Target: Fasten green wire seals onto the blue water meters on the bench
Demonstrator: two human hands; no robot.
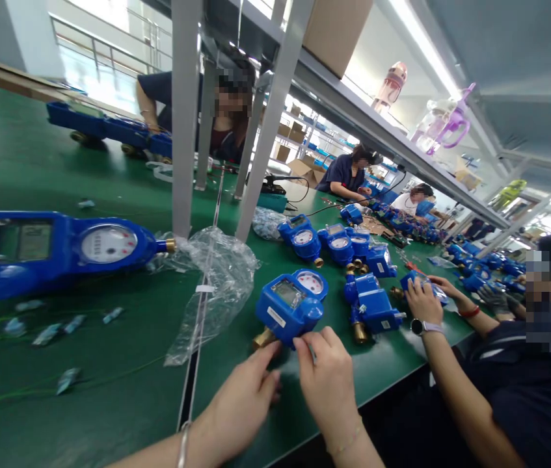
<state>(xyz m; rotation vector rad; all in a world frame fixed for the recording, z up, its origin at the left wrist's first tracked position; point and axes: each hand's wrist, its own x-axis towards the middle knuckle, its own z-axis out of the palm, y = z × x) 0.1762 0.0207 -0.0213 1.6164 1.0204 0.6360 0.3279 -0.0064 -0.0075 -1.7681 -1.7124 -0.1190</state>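
My right fingers (314, 344) nearly close at the corner of the blue water meter (299, 318), grip unclear, left fingers (259, 363) parted, seemingly empty, by its brass fitting (263, 339); probably heavy, rigid, slick: cradle body and brass.

Two wearer's hands (241, 403) (326, 374), one nearest meter (282, 309)

Factory assembly workshop. Long green workbench (123, 416), many blue meters (377, 313) with brass fittings (360, 333), several workers (519, 383) along it. Behind: storage racks (311, 138), cardboard boxes (307, 170). Overhead: metal bench shelf (348, 103), strip light (426, 45).
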